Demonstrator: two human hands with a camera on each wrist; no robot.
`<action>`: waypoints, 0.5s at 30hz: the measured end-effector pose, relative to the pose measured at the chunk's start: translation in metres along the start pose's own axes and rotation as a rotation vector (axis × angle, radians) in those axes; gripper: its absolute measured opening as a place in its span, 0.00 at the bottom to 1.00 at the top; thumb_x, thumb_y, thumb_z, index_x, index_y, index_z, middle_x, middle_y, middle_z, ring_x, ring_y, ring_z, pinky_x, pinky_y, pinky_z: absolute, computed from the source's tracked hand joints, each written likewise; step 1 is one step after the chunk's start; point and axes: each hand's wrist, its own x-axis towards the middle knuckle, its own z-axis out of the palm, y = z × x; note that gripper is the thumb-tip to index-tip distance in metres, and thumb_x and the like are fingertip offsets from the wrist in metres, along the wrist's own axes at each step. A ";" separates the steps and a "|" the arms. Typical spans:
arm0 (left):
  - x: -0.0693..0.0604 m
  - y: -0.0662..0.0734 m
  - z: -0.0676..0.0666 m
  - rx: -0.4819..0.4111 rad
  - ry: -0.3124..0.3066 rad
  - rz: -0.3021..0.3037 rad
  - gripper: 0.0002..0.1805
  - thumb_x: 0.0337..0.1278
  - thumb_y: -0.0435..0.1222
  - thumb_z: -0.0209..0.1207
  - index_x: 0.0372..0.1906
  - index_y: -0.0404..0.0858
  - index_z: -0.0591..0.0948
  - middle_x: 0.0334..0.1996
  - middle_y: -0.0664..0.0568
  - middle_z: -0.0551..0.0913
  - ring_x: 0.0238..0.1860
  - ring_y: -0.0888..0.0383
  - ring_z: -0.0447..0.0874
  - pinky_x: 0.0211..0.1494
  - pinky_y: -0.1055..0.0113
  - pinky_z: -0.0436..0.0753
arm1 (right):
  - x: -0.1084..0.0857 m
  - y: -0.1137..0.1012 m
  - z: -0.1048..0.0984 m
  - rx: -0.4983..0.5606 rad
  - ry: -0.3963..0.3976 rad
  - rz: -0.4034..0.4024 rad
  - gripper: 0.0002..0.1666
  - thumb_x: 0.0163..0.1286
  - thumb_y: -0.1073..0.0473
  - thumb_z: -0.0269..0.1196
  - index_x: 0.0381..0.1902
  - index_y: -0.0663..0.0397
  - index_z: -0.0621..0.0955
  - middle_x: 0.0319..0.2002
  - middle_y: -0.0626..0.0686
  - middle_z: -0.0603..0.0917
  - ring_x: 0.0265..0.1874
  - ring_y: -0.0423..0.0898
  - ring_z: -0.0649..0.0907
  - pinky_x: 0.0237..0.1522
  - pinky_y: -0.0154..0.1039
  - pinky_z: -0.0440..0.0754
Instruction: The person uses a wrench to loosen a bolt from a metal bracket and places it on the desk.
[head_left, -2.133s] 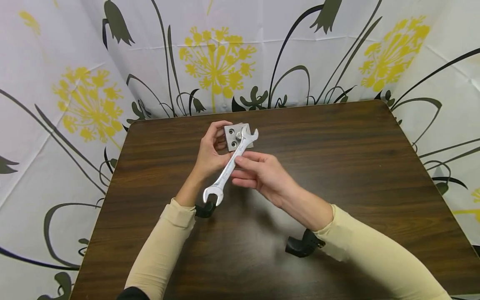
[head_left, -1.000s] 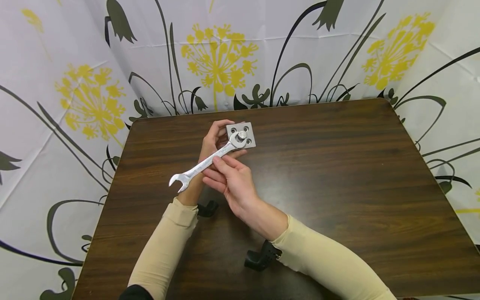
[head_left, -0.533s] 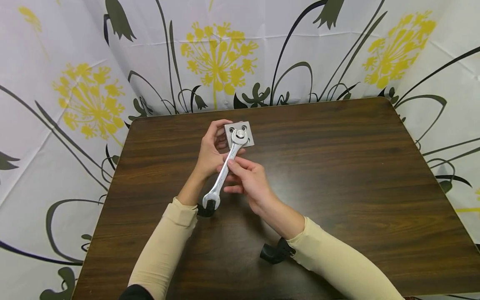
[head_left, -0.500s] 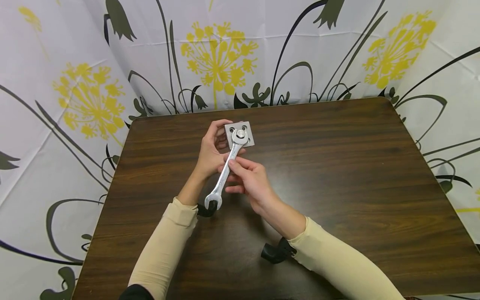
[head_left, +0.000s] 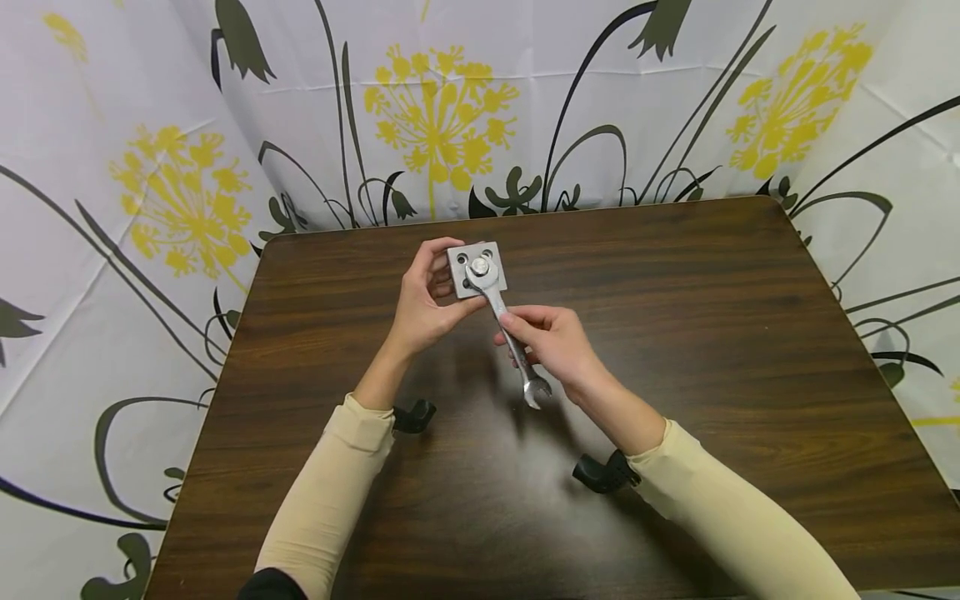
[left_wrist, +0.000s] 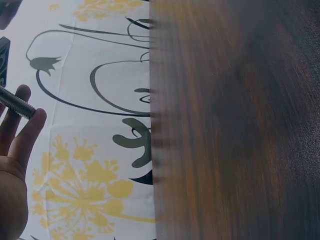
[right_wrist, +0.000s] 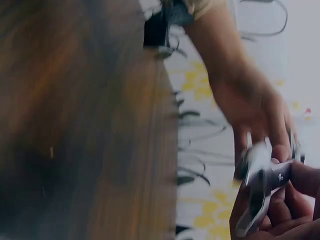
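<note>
My left hand [head_left: 420, 308] grips a square metal plate [head_left: 455, 277] with holes by its left side and lower edge. A bolt head [head_left: 480, 267] stands out from the plate's face, and the threaded bolt shank [left_wrist: 19, 106] sticks out behind, seen in the left wrist view. One end of a silver open-end wrench [head_left: 517, 352] sits around the bolt head. Its handle slants toward the lower right, pinched between thumb and fingers of my right hand [head_left: 562, 346]. The right wrist view is blurred, with the wrench at lower right.
Below the hands lies a dark wood-grain table [head_left: 675, 350]. A white curtain [head_left: 570, 50] with yellow and grey plant prints hangs behind it. Black wrist mounts [head_left: 600, 473] project from beneath both forearms.
The wrench handle has swung from lower left to lower right around the bolt head, the right hand moving right with it. Plate and left hand have stayed nearly still.
</note>
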 end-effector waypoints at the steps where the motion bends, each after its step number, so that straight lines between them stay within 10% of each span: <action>1: 0.000 0.000 0.000 0.000 0.000 -0.002 0.38 0.38 0.15 0.70 0.60 0.23 0.66 0.49 0.34 0.82 0.41 0.55 0.85 0.43 0.59 0.85 | 0.002 -0.001 -0.005 -0.026 -0.005 -0.005 0.17 0.72 0.56 0.63 0.51 0.64 0.83 0.30 0.55 0.87 0.24 0.44 0.81 0.25 0.35 0.80; 5: 0.000 -0.001 -0.001 0.010 -0.006 -0.007 0.39 0.38 0.16 0.71 0.60 0.24 0.66 0.48 0.35 0.82 0.40 0.55 0.85 0.42 0.58 0.86 | 0.010 -0.007 -0.023 -0.169 -0.037 -0.045 0.17 0.69 0.55 0.66 0.49 0.61 0.84 0.30 0.57 0.87 0.20 0.45 0.80 0.23 0.36 0.78; 15: -0.001 0.001 -0.003 0.014 -0.011 -0.017 0.39 0.39 0.16 0.70 0.60 0.24 0.66 0.50 0.35 0.82 0.40 0.55 0.85 0.42 0.62 0.85 | 0.028 -0.038 -0.039 -0.915 0.040 -0.371 0.16 0.61 0.61 0.71 0.48 0.52 0.87 0.34 0.49 0.86 0.32 0.45 0.82 0.35 0.43 0.77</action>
